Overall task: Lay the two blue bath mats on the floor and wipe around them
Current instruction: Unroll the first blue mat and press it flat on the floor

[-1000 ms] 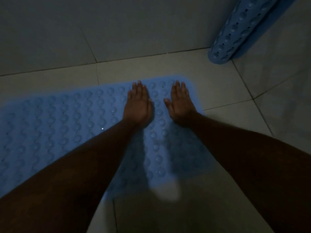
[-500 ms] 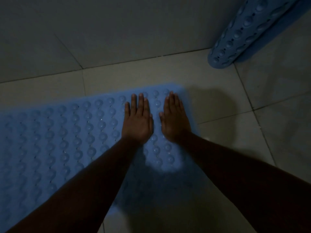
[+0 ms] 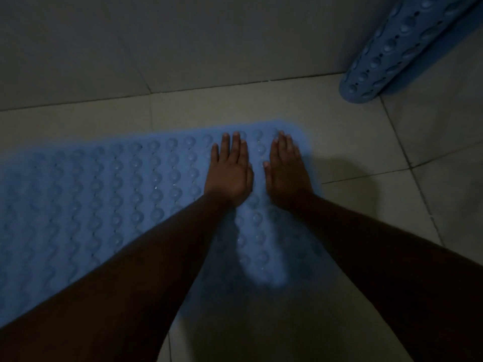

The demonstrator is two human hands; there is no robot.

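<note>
**Both palms flat on the spread bath mat**

The tiled floor (image 3: 366, 142) fills most of the dim view, pale squares divided by dark joints, and meets a tiled wall (image 3: 183, 43) along the far side. No container of any kind shows in the view.

One blue bath mat (image 3: 104, 194) lies spread flat on the floor, running from the left edge of the view toward the centre, its far right corner just beyond the fingertips. Its surface is covered in rows of small round bumps, some catching glints of light. The near right part of the mat lies in the shadow of the arms.

The second blue bath mat (image 3: 407, 48) stands in the upper right corner, curled and leaning against the wall, its lower end resting on the floor, well apart from the spread mat. It shows the same bumps along with small holes.

The left hand (image 3: 230, 173) lies palm down on the spread mat, fingers extended and close together, its grip open and holding nothing. The right hand (image 3: 286, 171) lies just beside it, also flat on the mat near the right edge, grip open, thumb pointing toward the left hand.
</note>
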